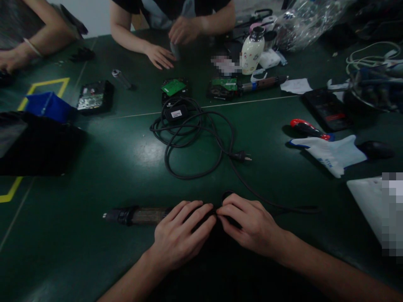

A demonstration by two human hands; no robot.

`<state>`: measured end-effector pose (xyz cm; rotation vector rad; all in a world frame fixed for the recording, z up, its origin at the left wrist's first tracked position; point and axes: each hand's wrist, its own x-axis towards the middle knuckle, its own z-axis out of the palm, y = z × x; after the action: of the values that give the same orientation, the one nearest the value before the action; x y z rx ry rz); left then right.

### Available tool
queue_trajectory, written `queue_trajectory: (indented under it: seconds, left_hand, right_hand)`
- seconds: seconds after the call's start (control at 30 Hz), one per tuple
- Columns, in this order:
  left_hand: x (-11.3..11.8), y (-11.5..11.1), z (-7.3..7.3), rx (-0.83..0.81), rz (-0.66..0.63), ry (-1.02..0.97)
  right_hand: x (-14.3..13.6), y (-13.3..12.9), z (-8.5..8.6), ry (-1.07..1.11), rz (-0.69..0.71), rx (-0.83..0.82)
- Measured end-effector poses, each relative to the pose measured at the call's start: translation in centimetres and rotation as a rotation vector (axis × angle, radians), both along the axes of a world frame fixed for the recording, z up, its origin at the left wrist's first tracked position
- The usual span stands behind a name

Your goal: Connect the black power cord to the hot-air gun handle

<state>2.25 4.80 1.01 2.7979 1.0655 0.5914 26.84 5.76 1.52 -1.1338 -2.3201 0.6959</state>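
Note:
A dark electric screwdriver (146, 215) lies crosswise on the green table, its bit end facing left. My left hand (182, 233) is closed over its rear part, palm down. My right hand (252, 222) pinches the end of a black cable at the screwdriver's rear, and the fingertips of both hands almost meet. The joint between cable and tool is mostly covered by my fingers. Ahead lies the coiled black power cable (192, 176) with its plug (241, 156) and a labelled black box (176, 114).
Opened black devices with green boards (174, 87) stand farther back, near another person's hands (160, 56). On the right are a red-handled tool (308, 128), a white glove (333, 153) and a black tray (327, 110). A blue bin (48, 105) stands left; a patterned bottle (252, 51) is at the back.

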Motion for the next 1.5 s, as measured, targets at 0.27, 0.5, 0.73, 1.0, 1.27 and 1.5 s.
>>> queue_trajectory:
  seconds: [0.27, 0.5, 0.73, 1.0, 1.27, 1.5]
  left_hand:
    - [-0.11, -0.01, -0.13, 0.013, 0.009, 0.009]
    - [0.0, -0.02, -0.17, -0.003, 0.032, -0.015]
    - [0.24, 0.0, -0.09, -0.004, 0.045, -0.029]
    - [0.02, -0.08, -0.02, -0.029, 0.007, -0.002]
    - [-0.03, 0.02, -0.29, 0.005, 0.015, -0.026]
    - [0.12, -0.04, -0.25, -0.015, 0.054, -0.025]
  right_hand:
    - [-0.04, 0.06, 0.2, -0.007, -0.002, 0.008]
    - [0.02, 0.01, -0.02, -0.003, 0.0, -0.005]
    - [-0.02, -0.04, -0.01, -0.005, 0.006, -0.011]
    - [-0.05, -0.02, -0.09, 0.009, 0.004, -0.01]
    - [-0.05, -0.07, -0.17, 0.01, -0.001, 0.005]
    - [0.06, -0.16, -0.3, -0.004, 0.004, -0.019]
